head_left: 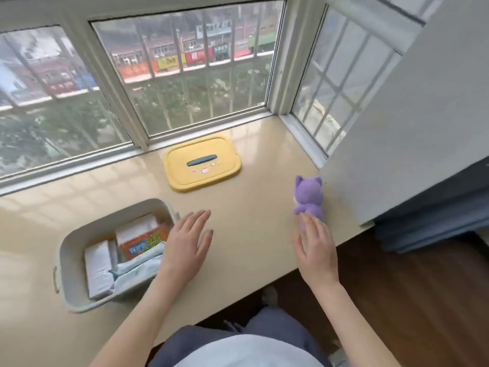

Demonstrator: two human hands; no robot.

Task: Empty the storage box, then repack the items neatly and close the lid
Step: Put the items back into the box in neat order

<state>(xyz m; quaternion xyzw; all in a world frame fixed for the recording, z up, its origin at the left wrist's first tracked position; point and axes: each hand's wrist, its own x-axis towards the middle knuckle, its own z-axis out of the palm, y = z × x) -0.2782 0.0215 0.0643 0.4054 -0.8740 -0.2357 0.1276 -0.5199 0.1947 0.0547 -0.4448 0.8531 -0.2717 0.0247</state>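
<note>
A: What sits nearest the camera?

B: Two bare forearms reach out over the cream desk (238,207). The left hand (186,243) is flat, fingers spread, holding nothing, its palm hovering over the right edge of the storage box (76,239). The right hand (316,247) is also spread and empty, its fingertips right at the base of a purple plush toy (309,198); whether they touch it I cannot tell.

A: And the box itself?

B: It lies at about nine o'clock from the left hand, grey-white, lid off. Inside are white packs (98,271), an orange packet (144,243) and a pale wipes pouch (137,264) along its near side.

A: Where is the toy from the box?

B: At roughly three o'clock, well apart, upright, near the desk's right end beside a white wall panel (410,128).

A: Farther back?

B: The yellow lid (202,165) lies flat on the desk at twelve o'clock from the left hand, a dark handle (201,159) in its middle, close to the window frame (201,131). Beyond the glass are blurred greenery and shopfronts.
</note>
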